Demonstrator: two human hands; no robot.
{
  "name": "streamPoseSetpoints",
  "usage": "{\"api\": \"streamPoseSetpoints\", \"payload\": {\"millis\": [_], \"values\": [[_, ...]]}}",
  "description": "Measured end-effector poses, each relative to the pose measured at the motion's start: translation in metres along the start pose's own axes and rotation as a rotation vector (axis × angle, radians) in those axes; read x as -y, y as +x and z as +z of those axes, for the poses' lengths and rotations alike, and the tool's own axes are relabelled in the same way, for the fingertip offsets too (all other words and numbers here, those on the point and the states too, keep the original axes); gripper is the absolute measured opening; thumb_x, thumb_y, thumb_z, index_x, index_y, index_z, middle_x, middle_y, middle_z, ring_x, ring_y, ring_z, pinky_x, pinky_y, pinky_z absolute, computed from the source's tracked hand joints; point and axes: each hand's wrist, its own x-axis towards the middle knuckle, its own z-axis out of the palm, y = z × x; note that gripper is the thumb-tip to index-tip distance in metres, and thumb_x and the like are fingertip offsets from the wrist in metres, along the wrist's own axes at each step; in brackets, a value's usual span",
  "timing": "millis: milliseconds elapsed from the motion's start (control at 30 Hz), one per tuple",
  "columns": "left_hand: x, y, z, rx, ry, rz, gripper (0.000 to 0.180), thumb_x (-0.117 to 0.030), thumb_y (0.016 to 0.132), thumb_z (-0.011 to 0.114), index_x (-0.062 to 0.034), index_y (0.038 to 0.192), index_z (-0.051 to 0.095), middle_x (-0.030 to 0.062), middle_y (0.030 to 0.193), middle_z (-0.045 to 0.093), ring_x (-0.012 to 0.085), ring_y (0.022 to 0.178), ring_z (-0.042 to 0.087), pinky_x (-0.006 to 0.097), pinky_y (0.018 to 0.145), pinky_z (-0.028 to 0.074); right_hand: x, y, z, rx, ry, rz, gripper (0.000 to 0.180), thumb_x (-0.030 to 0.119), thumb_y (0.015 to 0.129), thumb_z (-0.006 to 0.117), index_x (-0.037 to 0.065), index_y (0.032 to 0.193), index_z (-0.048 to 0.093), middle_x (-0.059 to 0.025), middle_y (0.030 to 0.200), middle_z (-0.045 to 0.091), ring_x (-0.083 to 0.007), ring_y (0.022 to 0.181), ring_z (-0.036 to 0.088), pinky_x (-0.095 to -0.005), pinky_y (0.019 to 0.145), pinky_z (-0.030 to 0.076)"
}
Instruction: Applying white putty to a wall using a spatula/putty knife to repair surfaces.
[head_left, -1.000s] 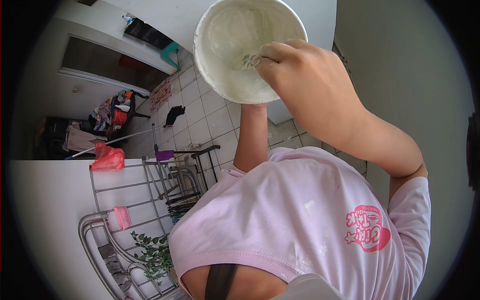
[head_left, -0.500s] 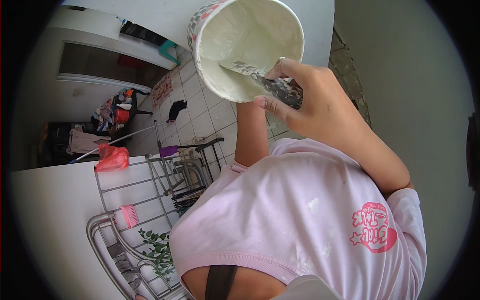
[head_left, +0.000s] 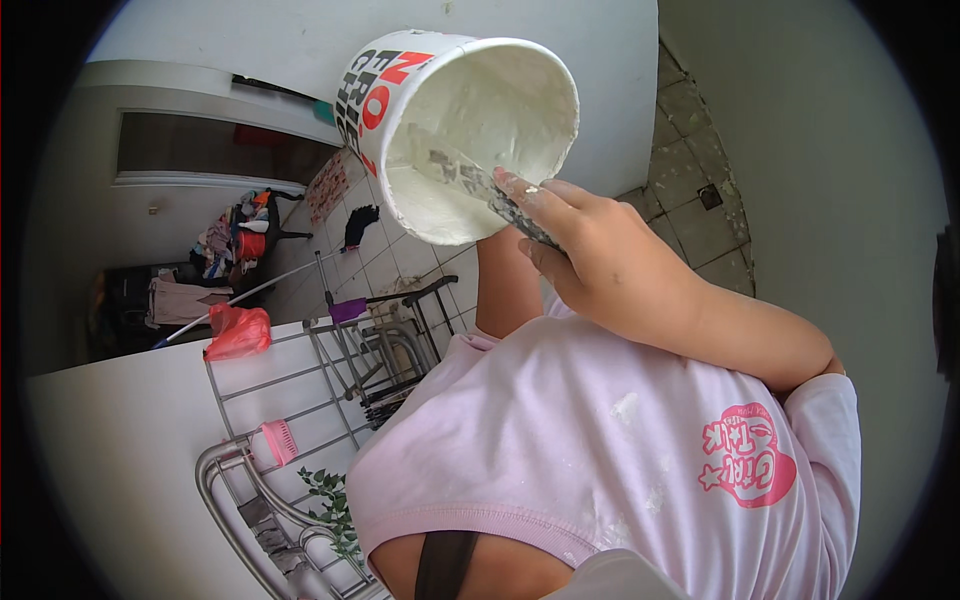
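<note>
A white paper bucket [head_left: 375, 95] with black and red printing is tilted, its mouth turned toward me. Pale off-white paste [head_left: 430, 200] coats its inner wall and lies along the lower side. My right hand [head_left: 590, 235] is closed round the dark, paste-smeared handle of a putty knife [head_left: 515, 212], whose blade reaches into the bucket against the paste. My left forearm [head_left: 505, 285] rises behind the bucket; the hand itself is hidden by it, so its grip does not show.
At the left are a metal rack [head_left: 285, 400], a red plastic bag [head_left: 238, 332], a pink brush [head_left: 278, 442] and a green leafy plant [head_left: 335, 510]. Heaped clothes [head_left: 230, 240] lie farther back. A white wall [head_left: 620, 100] stands ahead and a grey wall [head_left: 830, 200] at right.
The bucket has shifted left and down and turned, so more of its printed outside shows. My right hand has moved left and lower with the putty knife, which stays inside the bucket.
</note>
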Motion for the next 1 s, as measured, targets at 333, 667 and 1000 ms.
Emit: {"api": "streamPoseSetpoints", "payload": {"millis": [333,667,1000], "values": [[0.002,-0.012,-0.003,-0.016,0.006,0.009,0.064,-0.056,0.101,0.046,-0.0193,0.153,0.036,0.0079,0.152,0.044,0.0271,0.138,0.046,0.047,0.112,0.043,0.004,0.007,0.008,-0.089,0.003,-0.014,0.046,0.006,0.095,0.062,-0.001,0.14,0.052,-0.0228,0.093,0.063,-0.0393,0.076,0.063,-0.0454,0.07,0.052],[-0.01,-0.019,0.002,-0.005,0.037,0.036,0.065,-0.056,0.101,0.047,-0.0193,0.153,0.036,0.0078,0.153,0.043,0.0272,0.138,0.045,0.047,0.113,0.042,0.003,-0.002,0.014,-0.111,-0.052,-0.045,0.043,0.006,0.097,0.059,-0.002,0.139,0.051,-0.0235,0.095,0.064,-0.0408,0.078,0.065,-0.0458,0.07,0.053],[-0.019,-0.021,0.012,0.027,0.05,0.06,0.066,-0.056,0.1,0.048,-0.0193,0.154,0.036,0.0077,0.154,0.043,0.0273,0.139,0.044,0.048,0.113,0.042,-0.006,-0.008,0.021,-0.081,-0.05,-0.043,0.054,0.003,0.096,0.059,-0.001,0.147,0.044,-0.0229,0.091,0.063,-0.0377,0.075,0.064,-0.0438,0.069,0.052]]}}
